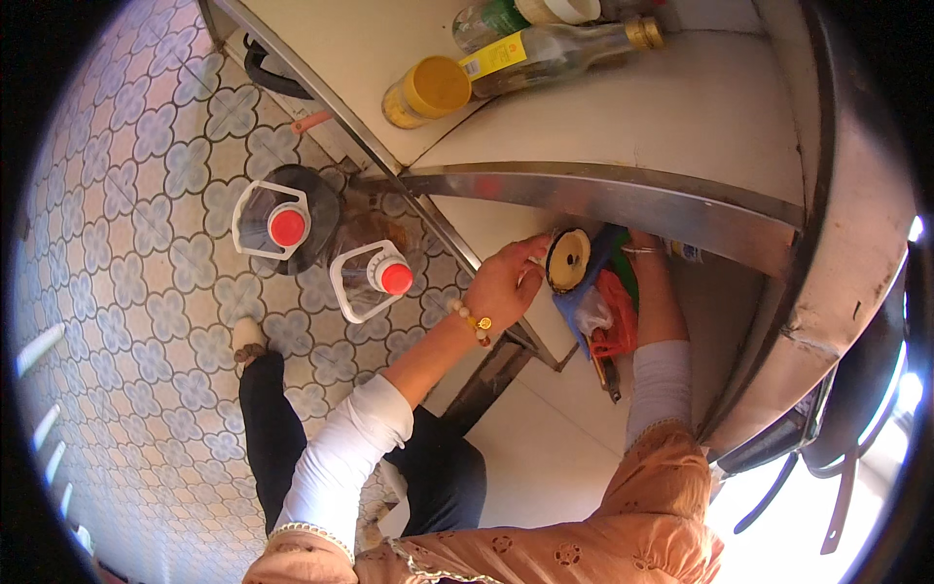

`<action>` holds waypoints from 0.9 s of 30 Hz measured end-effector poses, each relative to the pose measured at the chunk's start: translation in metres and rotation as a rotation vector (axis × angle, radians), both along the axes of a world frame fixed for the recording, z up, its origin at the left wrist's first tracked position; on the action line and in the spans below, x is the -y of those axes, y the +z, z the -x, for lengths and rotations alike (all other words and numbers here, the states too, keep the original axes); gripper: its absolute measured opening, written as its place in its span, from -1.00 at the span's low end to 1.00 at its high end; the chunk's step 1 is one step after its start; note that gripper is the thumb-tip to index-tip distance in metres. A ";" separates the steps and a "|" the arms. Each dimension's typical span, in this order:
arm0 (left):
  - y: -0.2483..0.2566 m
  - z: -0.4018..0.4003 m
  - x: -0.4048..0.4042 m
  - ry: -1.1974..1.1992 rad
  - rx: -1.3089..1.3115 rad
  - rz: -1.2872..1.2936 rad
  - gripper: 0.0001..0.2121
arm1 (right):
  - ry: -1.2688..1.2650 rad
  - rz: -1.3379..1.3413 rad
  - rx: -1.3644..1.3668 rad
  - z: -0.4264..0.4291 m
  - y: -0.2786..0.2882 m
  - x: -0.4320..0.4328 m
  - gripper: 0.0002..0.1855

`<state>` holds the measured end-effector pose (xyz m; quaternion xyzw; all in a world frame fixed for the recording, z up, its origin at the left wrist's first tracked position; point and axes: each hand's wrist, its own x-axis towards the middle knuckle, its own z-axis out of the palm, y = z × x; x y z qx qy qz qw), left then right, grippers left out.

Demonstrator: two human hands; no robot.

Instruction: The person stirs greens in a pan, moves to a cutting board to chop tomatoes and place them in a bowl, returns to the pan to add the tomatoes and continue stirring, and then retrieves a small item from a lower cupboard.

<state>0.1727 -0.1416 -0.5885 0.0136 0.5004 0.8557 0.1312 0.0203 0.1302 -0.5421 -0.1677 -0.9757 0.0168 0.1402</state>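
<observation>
My left hand [511, 274] reaches into a low shelf, its fingers curled at the edge of a round cream disc with a dark rim [568, 260]. Something small and white shows by the fingertips; whether they grip it or the disc is unclear. Deeper in, my right hand [643, 241] goes under the steel shelf edge, its fingers mostly hidden. Beside its wrist are a green item [624, 271] and a blue item [566, 309]. A red plastic bag [615, 314] and a clear plastic bag [593, 312] lie between my forearms.
Two large plastic jugs with red caps [287, 228] [396, 279] stand on the patterned tile floor [182, 285]. The steel edge [606, 193] crosses above my hands. On the upper shelf are a yellow-lidded jar [430, 91] and a glass bottle [562, 58]. Pans [861, 409] sit at far right.
</observation>
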 end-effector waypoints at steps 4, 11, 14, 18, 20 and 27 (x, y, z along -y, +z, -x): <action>0.005 -0.003 0.005 -0.052 0.020 -0.045 -0.63 | -0.026 0.004 0.004 -0.004 -0.002 -0.004 -0.70; 0.002 0.003 0.006 -0.037 -0.014 -0.041 -0.63 | -0.048 -0.003 -0.002 -0.008 0.002 -0.013 -0.70; 0.004 0.004 0.008 -0.048 0.010 -0.030 -0.63 | -0.041 0.000 0.001 -0.007 -0.001 -0.010 -0.69; 0.008 -0.001 0.008 -0.073 -0.013 -0.047 -0.62 | -0.042 -0.011 0.007 -0.012 0.002 -0.012 -0.69; 0.003 -0.003 0.007 -0.055 -0.037 -0.036 -0.61 | -0.032 -0.009 0.010 -0.015 -0.002 -0.009 -0.69; -0.005 -0.013 -0.004 -0.159 0.005 -0.012 -0.59 | -0.044 -0.020 0.004 -0.011 0.001 -0.014 -0.69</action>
